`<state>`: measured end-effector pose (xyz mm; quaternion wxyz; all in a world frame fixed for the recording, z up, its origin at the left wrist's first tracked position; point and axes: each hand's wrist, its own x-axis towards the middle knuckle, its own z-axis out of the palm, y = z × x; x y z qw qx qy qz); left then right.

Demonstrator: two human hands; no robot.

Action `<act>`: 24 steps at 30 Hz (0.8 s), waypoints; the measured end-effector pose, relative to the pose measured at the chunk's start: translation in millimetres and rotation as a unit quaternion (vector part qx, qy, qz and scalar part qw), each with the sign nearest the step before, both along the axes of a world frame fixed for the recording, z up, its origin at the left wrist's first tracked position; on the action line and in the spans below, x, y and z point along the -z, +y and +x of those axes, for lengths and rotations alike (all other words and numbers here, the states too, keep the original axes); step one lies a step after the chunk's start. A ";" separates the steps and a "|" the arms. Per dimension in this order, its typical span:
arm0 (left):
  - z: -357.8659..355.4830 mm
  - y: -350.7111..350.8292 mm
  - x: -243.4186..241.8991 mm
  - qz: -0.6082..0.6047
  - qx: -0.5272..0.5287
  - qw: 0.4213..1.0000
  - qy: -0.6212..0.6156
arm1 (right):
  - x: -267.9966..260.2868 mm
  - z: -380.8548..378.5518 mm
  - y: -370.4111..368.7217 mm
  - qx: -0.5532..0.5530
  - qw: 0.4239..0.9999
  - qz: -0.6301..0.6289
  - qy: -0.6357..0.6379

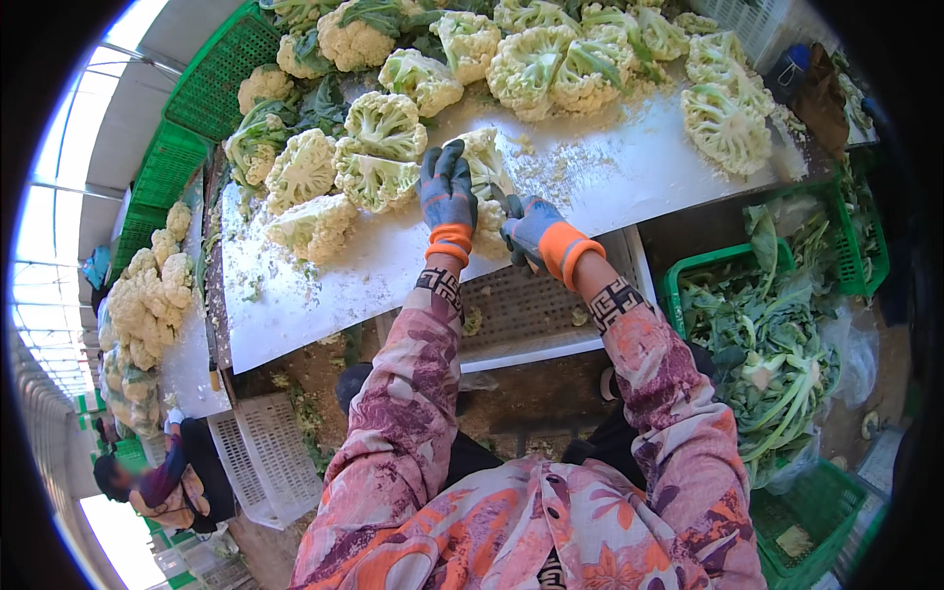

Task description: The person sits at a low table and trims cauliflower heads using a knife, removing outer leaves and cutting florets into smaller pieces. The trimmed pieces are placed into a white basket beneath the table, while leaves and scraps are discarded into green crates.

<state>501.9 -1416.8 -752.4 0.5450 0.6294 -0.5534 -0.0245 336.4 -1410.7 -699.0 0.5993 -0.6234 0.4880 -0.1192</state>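
Note:
Both my hands wear grey-blue work gloves with orange cuffs. My left hand (448, 188) holds a cauliflower piece (483, 158) against the white tabletop (324, 295), fingers along its left side. In my right hand (537, 228) is a knife (500, 199), its short blade against the cut piece and its handle mostly hidden by the glove. Another cauliflower piece (490, 228) lies between my wrists, near the front edge. Cut cauliflower halves (380, 181) sit just left of my left hand, their pale stems exposed.
More cauliflower (531, 70) lines the back of the table, with crumbs scattered around. Below the front edge is a perforated crate (516, 310). A green crate (671, 287) of trimmed leaves (767, 376) stands right. At far left, a person (169, 479) sits beside another cauliflower-laden table (195, 376).

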 end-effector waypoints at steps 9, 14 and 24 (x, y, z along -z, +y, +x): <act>-5.3 2.7 -19.7 0.067 0.037 0.997 0.032 | 38.3 1.0 17.9 -0.013 0.998 -0.038 0.040; -8.6 -12.1 -31.5 0.268 -0.033 0.958 -0.095 | 19.0 -4.9 25.9 -0.088 0.966 -0.185 0.155; 4.9 -50.7 -28.3 0.224 0.095 0.939 0.243 | 20.1 -18.3 3.8 -0.107 0.925 -0.238 0.275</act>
